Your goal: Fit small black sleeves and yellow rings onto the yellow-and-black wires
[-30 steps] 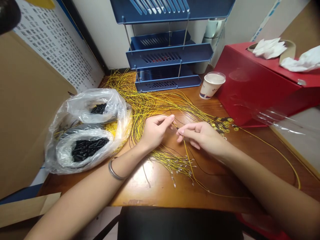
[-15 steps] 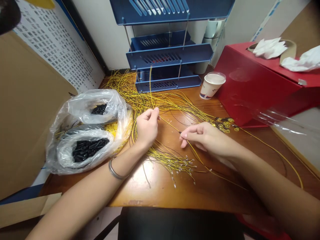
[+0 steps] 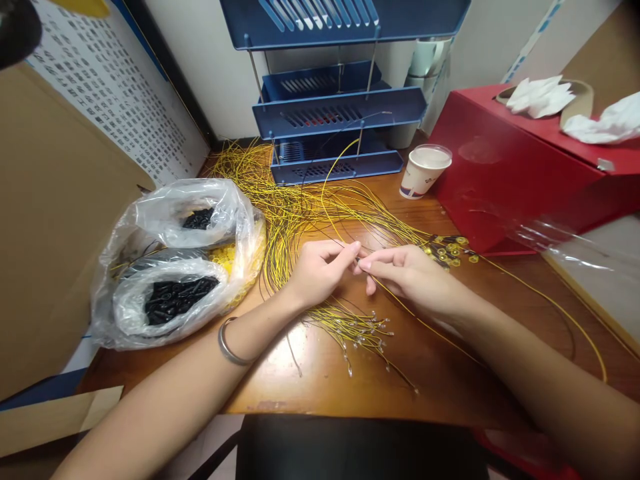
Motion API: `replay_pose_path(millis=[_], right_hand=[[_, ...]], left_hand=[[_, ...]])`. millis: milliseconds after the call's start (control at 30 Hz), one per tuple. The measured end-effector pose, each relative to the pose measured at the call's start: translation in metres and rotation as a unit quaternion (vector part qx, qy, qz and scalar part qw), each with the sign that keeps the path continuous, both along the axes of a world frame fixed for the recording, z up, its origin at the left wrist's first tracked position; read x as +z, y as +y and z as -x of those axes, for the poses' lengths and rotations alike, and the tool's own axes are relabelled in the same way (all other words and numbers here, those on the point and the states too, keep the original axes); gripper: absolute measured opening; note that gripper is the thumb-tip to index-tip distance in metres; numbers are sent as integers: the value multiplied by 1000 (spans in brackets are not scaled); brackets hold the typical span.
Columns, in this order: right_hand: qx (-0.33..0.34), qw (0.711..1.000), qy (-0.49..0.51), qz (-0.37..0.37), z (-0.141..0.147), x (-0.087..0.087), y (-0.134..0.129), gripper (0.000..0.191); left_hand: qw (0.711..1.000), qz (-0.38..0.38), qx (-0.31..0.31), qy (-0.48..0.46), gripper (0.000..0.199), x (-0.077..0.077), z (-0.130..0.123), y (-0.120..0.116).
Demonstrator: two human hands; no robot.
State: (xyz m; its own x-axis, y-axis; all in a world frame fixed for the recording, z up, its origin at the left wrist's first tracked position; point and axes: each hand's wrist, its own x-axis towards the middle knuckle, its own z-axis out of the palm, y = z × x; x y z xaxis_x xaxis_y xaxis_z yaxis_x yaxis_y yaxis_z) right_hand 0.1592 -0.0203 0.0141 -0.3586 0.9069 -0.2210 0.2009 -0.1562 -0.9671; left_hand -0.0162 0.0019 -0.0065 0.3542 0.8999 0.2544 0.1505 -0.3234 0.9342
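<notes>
One yellow wire (image 3: 327, 177) (bowed), tip (image 3: 357, 141) up-right

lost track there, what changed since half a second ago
The left hand moved right and slightly toward the person, up to the right hand. The upper part of the yellow wire swung right, now arching before the blue rack. The right hand, paper cup and plastic bags stayed about where they were.

Free front tabletop (image 3: 280, 392), wires (image 3: 285, 223) behind
</notes>
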Motion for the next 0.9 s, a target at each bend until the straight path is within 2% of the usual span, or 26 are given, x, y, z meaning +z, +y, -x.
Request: replay_pose_path(millis=[233, 400, 533, 633, 700, 800, 900], right_hand=[[21, 999, 6, -28, -3, 2, 2, 32], [14, 999, -29, -17, -4, 13, 1, 30], [24, 999, -39, -19, -4, 14, 0, 30], [16, 1000, -19, -12, -4, 9, 1, 26], [11, 1000, -10, -8, -4, 5, 1, 25], [7, 1000, -13, -14, -3, 1, 1, 28], [3, 1000, -7, -19, -2, 1, 0, 31]], left_hand=[[999, -12, 37, -27, 42, -2, -1, 0], [989, -54, 137, -1, 45, -6, 2, 3], [982, -26, 183, -39, 41, -7, 4, 9], [986, 8, 157, -54, 42, -6, 3, 10], [992, 17, 113, -49, 42, -5, 1, 8], [999, 20, 34, -37, 35, -3, -1, 4], [1000, 3, 7, -16, 31, -2, -2, 1]])
